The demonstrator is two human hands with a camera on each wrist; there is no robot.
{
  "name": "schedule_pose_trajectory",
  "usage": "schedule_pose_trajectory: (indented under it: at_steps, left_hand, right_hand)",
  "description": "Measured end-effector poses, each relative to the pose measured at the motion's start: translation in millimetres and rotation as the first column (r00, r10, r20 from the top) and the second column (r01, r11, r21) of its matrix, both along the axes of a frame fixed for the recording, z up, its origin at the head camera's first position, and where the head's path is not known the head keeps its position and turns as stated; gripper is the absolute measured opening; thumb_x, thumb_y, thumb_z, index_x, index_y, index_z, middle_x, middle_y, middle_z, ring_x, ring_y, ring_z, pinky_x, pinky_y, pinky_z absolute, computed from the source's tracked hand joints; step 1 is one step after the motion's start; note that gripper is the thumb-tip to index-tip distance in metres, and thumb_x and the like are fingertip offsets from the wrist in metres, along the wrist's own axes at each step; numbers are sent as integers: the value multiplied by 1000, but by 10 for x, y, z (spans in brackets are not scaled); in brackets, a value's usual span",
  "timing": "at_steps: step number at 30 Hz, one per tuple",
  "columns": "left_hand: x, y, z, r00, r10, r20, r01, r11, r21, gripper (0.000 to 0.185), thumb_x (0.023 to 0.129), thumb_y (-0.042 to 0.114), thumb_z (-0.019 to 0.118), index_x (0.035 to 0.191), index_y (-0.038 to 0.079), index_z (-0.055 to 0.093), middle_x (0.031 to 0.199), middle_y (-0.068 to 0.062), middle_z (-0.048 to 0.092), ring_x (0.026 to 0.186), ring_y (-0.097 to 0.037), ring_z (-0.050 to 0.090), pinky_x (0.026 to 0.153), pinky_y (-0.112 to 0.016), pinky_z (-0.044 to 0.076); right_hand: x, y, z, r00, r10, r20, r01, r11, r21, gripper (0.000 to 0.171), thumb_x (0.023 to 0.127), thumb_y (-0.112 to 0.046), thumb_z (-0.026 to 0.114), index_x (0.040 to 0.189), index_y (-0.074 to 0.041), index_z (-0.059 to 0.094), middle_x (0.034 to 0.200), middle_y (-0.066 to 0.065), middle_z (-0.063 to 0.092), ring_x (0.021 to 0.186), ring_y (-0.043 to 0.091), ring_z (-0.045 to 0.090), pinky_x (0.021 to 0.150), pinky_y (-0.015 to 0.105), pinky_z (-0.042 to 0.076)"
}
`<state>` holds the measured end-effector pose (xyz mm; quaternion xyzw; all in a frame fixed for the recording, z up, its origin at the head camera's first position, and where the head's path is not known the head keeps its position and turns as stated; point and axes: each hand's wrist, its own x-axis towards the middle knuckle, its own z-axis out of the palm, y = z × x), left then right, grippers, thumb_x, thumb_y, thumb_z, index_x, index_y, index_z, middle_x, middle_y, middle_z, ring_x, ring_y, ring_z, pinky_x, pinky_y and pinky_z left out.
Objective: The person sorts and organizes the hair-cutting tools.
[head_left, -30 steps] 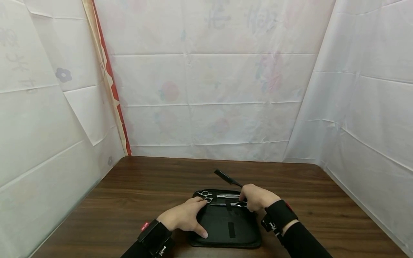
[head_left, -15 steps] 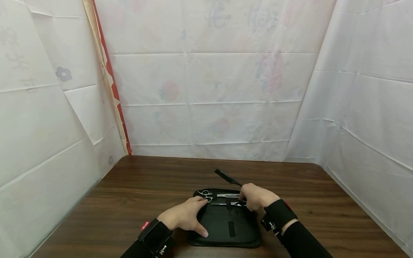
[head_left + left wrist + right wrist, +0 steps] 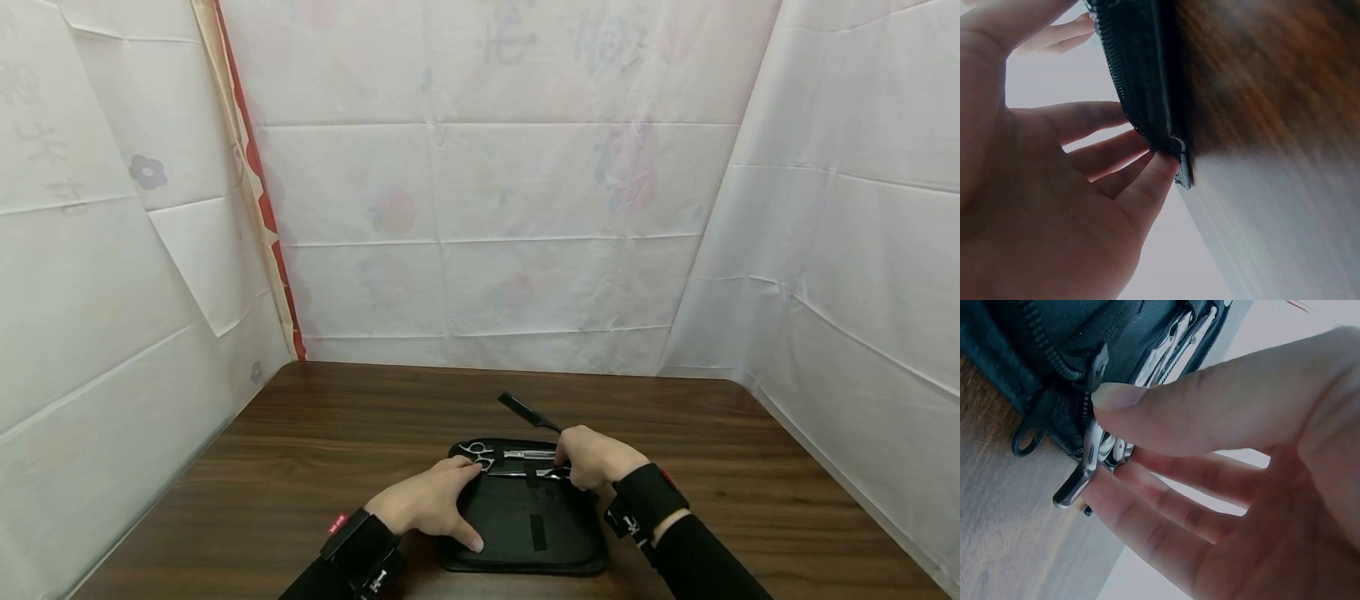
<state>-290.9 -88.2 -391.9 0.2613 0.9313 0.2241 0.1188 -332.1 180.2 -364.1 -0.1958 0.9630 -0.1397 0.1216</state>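
Note:
A black zip case (image 3: 506, 529) lies flat on the table, with two pairs of silver scissors along its far side. My left hand (image 3: 431, 500) rests at its left edge, fingers and thumb spread; in the left wrist view the fingertips touch the zipped rim. At the right edge, my right hand (image 3: 596, 458) pinches the handle end of the nearer scissors (image 3: 553, 474). The right wrist view shows the thumb above that metal handle (image 3: 1088, 453) and the fingers below. The farther scissors (image 3: 476, 450) have their finger rings at the left. A black comb (image 3: 525, 410) extends beyond the right hand.
A small dark strap (image 3: 531, 479) crosses the nearer scissors; another strap (image 3: 537, 533) lies lower on the case. A black zip pull (image 3: 1029, 431) hangs at the case's rim. White sheeting (image 3: 480, 208) walls the brown wooden table (image 3: 337, 433) at the back and sides.
The right hand has shifted very slightly left at the scissors' handle. The left hand, case and comb have stayed in place.

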Motion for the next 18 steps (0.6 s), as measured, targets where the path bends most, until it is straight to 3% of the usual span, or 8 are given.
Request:
schedule_pose_trajectory:
  at_steps: [9,18]
  left_hand:
    - [2,3,-4,1000,5,3,-5,1000,2,101,71,40,93,151,0,45,152,-15,42,139,-34,42,107,-53,43]
    - [-13,3,-20,1000,0,10,0,1000,9,101,72,40,93,151,0,45,152,-15,42,139,-34,41,107,-52,43]
  right_hand:
    - [4,7,-14,999,16,-28,-16,1000,7,33,82,19,64,105,0,77,110,15,70,87,19,58,78,39,52]
    - [-14,29,-23,1000,17,-17,-17,1000,-9,35,81,20,63,107,0,76,110,14,71,91,19,61,78,38,51]
